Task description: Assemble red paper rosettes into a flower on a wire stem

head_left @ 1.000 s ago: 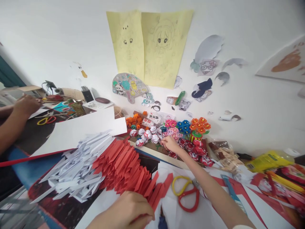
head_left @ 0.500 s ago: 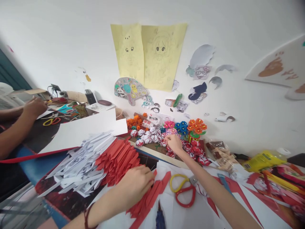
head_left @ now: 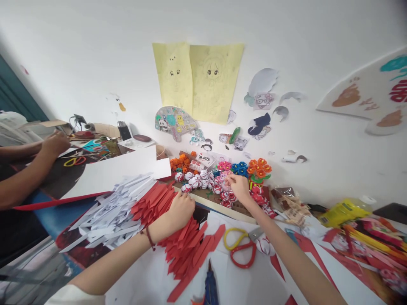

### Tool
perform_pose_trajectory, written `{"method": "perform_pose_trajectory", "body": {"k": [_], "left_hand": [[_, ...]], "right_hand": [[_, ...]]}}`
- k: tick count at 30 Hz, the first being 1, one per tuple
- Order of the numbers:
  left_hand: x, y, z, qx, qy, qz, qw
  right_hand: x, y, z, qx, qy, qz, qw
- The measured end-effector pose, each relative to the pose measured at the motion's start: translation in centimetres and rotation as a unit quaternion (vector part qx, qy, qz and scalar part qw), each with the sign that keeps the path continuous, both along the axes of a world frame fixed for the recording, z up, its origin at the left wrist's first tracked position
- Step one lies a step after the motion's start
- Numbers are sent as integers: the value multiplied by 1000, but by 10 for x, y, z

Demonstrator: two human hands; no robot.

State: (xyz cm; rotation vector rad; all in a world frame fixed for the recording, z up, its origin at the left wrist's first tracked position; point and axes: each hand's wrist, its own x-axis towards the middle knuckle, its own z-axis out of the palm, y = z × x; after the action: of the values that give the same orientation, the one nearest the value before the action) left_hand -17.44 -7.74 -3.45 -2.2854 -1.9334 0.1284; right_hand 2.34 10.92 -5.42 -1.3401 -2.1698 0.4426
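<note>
My left hand (head_left: 182,209) is over the pile of red paper strips (head_left: 187,250), its fingers curled and pointing away, so what they hold is hidden. White paper strips (head_left: 117,212) are heaped to its left. My right hand (head_left: 238,186) is pinched above the box of paper flowers, near the pink flowers (head_left: 224,166) and the red-and-white balls (head_left: 228,198); anything between its fingertips is too small to make out. Scissors (head_left: 243,253) with one yellow and one red handle lie on white paper, beside a blue glue gun (head_left: 210,286).
At the left, another person's hands (head_left: 57,143) work near a second pair of scissors (head_left: 75,161). Orange flowers in a striped pot (head_left: 255,183) stand by the wall. A yellow packet (head_left: 343,212) and coloured strips lie at the right.
My left hand has moved away from me over the red strips, uncovering more of them. My right hand has shifted slightly right, still pinched. The view has turned a little.
</note>
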Motion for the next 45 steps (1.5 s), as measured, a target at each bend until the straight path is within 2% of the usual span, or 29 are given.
{"method": "perform_pose_trajectory", "body": {"k": [8, 14, 21, 26, 28, 31, 35, 39, 41, 45], "left_hand": [[0, 7, 13, 11, 4, 21, 1000], [25, 29, 28, 71, -44, 14, 996], [59, 65, 63, 158, -88, 9, 984], [63, 64, 75, 206, -111, 17, 972], [63, 57, 80, 226, -113, 12, 968], [64, 47, 87, 238, -108, -27, 965], [63, 38, 91, 228, -121, -73, 963], [68, 29, 91, 219, -162, -83, 959], [73, 23, 93, 208, -183, -95, 956], [86, 18, 97, 173, -218, -130, 952]], "right_hand": [[18, 1, 32, 40, 60, 12, 997], [32, -3, 65, 78, 98, 31, 992], [54, -34, 103, 97, 99, 91, 986], [71, -56, 122, 106, 99, 102, 984], [75, -63, 127, 112, 112, 107, 982], [77, -74, 132, 100, 139, 130, 977], [73, -91, 135, 73, 223, 158, 959], [64, -105, 133, 73, 331, 136, 931], [57, -110, 130, 47, 370, 135, 918], [49, -114, 121, -6, 376, 156, 914]]}}
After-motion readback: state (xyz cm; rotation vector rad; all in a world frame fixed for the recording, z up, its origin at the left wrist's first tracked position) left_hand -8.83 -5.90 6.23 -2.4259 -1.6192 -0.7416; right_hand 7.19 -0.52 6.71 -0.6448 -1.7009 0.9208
